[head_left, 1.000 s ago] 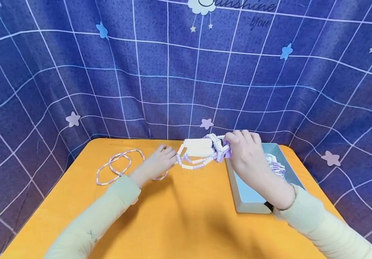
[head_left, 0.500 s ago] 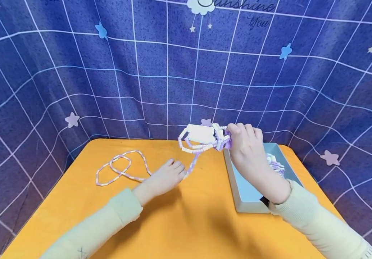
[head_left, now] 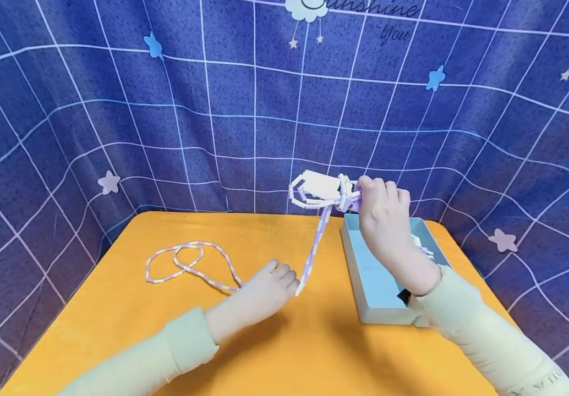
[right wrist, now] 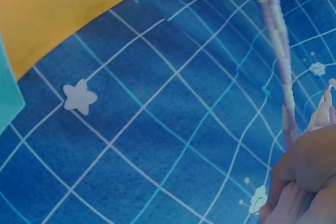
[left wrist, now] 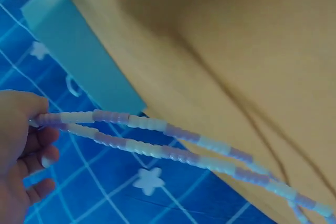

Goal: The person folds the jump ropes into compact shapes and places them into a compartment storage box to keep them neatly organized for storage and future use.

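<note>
My right hand (head_left: pixel 386 220) grips a bundled beaded jump rope above the table, near the tray's left side. White handles (head_left: pixel 320 186) stick out leftward from the bundle, with lilac-and-white bead loops around them. A doubled beaded strand (head_left: pixel 311 258) slants down from the bundle to my left hand (head_left: pixel 267 294). In the left wrist view, thumb and fingertips pinch the two strands (left wrist: pixel 147 123). More beaded strand (head_left: pixel 215 283) lies in loops on the table, left of that hand. In the right wrist view, a strand (right wrist: pixel 275 30) runs from beside the partly visible hand.
A blue-grey tray (head_left: pixel 356 275) stands at the right of the orange table (head_left: pixel 131 330). Another lilac-and-white beaded bundle (head_left: pixel 423 250) lies inside it, partly hidden by my right hand. A dark blue gridded curtain (head_left: pixel 245 137) hangs behind and at the sides.
My right hand has lifted the bundle up and slightly right. The left hand has moved right and toward me, and the doubled strand between the hands has grown longer and straighter.
</note>
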The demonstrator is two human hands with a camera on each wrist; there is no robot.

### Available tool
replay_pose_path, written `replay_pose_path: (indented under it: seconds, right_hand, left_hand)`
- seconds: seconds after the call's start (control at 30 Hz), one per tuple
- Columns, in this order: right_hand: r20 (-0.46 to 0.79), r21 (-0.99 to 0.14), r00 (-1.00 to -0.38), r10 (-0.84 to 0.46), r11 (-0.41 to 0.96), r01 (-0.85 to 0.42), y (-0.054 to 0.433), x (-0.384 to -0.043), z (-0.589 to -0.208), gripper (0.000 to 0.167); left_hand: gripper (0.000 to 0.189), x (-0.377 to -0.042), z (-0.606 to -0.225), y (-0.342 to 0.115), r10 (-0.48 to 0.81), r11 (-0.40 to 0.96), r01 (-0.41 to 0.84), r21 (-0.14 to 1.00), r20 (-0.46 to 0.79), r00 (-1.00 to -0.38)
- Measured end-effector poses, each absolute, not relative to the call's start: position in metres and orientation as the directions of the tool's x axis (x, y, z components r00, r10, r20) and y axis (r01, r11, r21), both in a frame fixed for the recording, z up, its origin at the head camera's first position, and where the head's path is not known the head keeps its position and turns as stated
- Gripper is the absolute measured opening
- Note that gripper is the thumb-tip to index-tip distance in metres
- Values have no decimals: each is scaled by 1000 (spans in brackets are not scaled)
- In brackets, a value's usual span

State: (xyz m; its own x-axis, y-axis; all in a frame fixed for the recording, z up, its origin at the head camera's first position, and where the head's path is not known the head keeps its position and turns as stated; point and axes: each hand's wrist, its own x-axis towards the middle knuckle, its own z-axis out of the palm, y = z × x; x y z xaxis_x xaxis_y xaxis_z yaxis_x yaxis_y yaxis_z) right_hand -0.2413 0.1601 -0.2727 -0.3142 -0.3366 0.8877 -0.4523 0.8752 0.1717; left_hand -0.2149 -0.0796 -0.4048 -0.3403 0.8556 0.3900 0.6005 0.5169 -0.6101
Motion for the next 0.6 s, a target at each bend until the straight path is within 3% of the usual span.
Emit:
replay_pose_path:
  seconds: [0.33, 0.6]
  right_hand:
    - [870, 161, -394, -295, 927, -338, 169, -255, -284, 23]
    - [873, 200, -388, -294, 943, -265, 175, -266, -298, 20]
  left_hand:
    - [16, -183, -376, -72, 857, 516, 596, -615, 358, -371]
    - [27, -167, -349, -77, 851, 523, 567, -636, 425, -308]
